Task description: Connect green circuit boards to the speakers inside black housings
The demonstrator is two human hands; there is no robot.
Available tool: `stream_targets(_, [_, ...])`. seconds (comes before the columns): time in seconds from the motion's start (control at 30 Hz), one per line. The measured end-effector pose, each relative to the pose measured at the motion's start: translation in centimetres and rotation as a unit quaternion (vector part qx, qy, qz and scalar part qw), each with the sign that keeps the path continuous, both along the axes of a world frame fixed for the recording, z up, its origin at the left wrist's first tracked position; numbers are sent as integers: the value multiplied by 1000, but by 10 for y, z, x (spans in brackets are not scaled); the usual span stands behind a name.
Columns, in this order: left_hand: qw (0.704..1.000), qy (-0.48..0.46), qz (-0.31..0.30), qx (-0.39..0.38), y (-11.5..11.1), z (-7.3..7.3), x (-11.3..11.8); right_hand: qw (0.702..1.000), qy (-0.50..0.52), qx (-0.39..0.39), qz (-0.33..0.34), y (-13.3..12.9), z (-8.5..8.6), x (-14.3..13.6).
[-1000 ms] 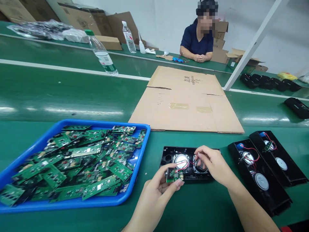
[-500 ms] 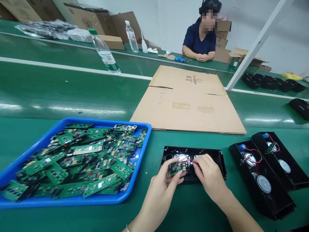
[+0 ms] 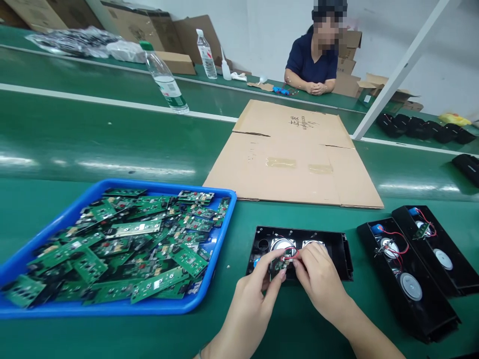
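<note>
A black speaker housing point(image 3: 337, 247) lies open on the green bench, with two round silver speakers inside. My left hand point(image 3: 254, 294) pinches a small green circuit board point(image 3: 278, 264) over the housing's front edge. My right hand point(image 3: 318, 281) meets it from the right, its fingertips on the red wire point(image 3: 291, 254) at the board. The lower part of the housing is hidden under both hands.
A blue tray point(image 3: 220, 234) heaped with green circuit boards sits at the left. Two more open black housings point(image 3: 411, 284) lie at the right. A flat cardboard sheet point(image 3: 292, 154) lies beyond, a water bottle point(image 3: 166, 80) stands on the belt, and another person point(image 3: 312, 65) sits far across.
My right hand left the right speaker and came to the circuit board. Both hands have drawn together over the housing's front, with the board turned more edge-on.
</note>
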State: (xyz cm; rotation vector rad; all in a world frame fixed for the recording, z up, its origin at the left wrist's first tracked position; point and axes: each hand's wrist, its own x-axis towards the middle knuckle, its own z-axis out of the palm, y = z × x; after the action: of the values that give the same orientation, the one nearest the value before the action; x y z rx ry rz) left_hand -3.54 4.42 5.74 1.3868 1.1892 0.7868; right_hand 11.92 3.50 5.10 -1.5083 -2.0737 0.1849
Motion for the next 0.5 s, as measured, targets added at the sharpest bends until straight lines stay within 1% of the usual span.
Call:
stream_targets(0.1, [999,10,-10,51,0,1,1,1000,-1,2,-5,0,-2,-1])
stream_targets(0.2, [997,11,-7,79,0,1,2,999,-15,50,-14,-2,-4,-5])
stream_targets(0.3, [993,25,0,111,-2,-3,3,994,-20,100,-38,-3,-5,-10])
stream_targets(0.43, [983,43,-3,178,-5,-9,3,992,-15,114,-52,-4,-8,-16])
stream_targets(0.5, [979,49,-4,196,-5,-10,4,990,-13,123,-60,-5,-10,-19])
